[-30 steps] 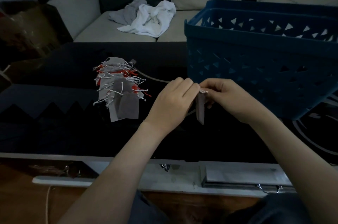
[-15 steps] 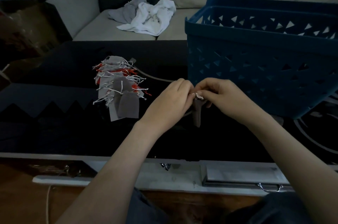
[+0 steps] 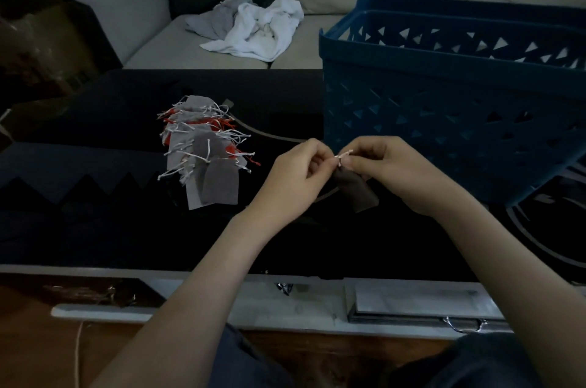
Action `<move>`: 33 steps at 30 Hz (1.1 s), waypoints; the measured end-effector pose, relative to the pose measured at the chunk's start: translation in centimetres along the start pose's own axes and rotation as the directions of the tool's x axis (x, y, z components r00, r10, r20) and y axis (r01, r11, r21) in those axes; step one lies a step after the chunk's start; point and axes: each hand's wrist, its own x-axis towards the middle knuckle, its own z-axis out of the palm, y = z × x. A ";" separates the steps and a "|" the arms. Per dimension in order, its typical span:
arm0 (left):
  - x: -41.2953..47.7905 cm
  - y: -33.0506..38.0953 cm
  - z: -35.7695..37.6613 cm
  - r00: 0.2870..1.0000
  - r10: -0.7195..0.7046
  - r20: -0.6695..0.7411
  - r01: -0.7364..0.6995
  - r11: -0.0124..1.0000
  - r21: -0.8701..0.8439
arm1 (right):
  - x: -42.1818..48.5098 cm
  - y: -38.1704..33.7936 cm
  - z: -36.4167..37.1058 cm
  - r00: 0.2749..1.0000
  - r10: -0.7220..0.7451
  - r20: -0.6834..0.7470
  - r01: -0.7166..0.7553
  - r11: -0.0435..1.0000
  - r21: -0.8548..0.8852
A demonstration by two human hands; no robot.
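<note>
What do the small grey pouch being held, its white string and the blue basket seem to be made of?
Grey pouch: looks like soft matte fabric, since it droops limp and creased.
White string: seemingly thin cotton cord, twisted, with a knot at the end.
Blue basket: most likely rigid moulded plastic with a smooth finish, judging by its even walls and clean triangular cut-outs.
</note>
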 end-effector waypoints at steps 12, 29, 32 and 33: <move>0.2 0.4 -0.9 0.981 -0.170 0.093 0.192 0.923 -0.333 | 0.0 -0.3 -0.5 0.999 -0.040 0.032 0.037 0.995 0.097; 0.1 0.3 -1.3 0.931 -0.323 0.169 0.365 0.829 -0.424 | 0.0 -0.7 0.1 0.983 -0.185 -0.006 0.169 0.911 -0.377; 0.1 0.2 -1.4 0.931 -0.319 0.177 0.365 0.834 -0.414 | -0.1 -0.7 0.3 0.977 -0.211 0.013 0.198 0.891 -0.408; 0.1 0.2 -1.4 0.934 -0.314 0.173 0.358 0.846 -0.396 | -0.2 -0.7 0.4 0.976 -0.217 0.016 0.204 0.885 -0.418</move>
